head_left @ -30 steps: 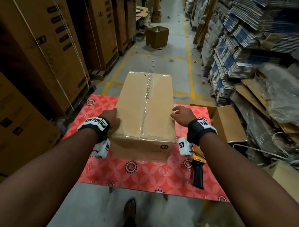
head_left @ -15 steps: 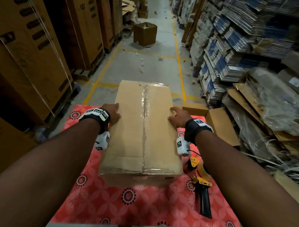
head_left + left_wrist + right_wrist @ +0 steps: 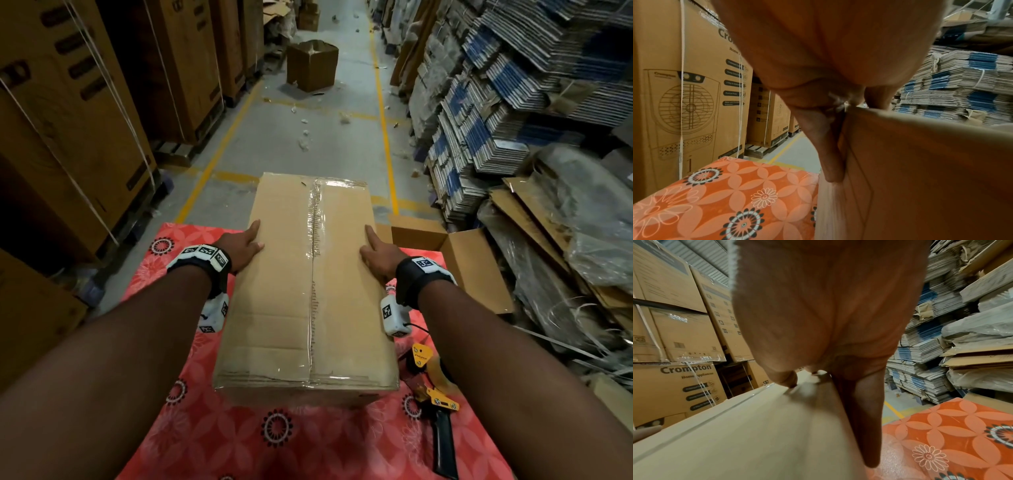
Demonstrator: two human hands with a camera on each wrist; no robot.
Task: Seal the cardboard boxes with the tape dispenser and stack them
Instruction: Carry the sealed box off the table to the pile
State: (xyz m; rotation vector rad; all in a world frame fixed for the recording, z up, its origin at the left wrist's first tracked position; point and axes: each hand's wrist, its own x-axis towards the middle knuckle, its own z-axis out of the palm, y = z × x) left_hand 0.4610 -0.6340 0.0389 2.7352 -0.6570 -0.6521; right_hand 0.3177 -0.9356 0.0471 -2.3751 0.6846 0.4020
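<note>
A long cardboard box with clear tape down its top seam lies lengthwise on the red floral table, its far end past the table's far edge. My left hand presses its left side, thumb on top, fingers straight down the box wall. On the right edge my right hand does the same, with a straight finger against the box. The yellow and black tape dispenser lies on the table near my right forearm, held by nobody.
An open cardboard box stands at the table's right far corner. Tall appliance cartons line the left of the aisle and bundles of flat cartons fill the right. Another open box sits on the floor ahead.
The box has slid toward me on the table, its near end now level with the tape dispenser. Both hands have shifted farther along its sides and their fingers have straightened.
</note>
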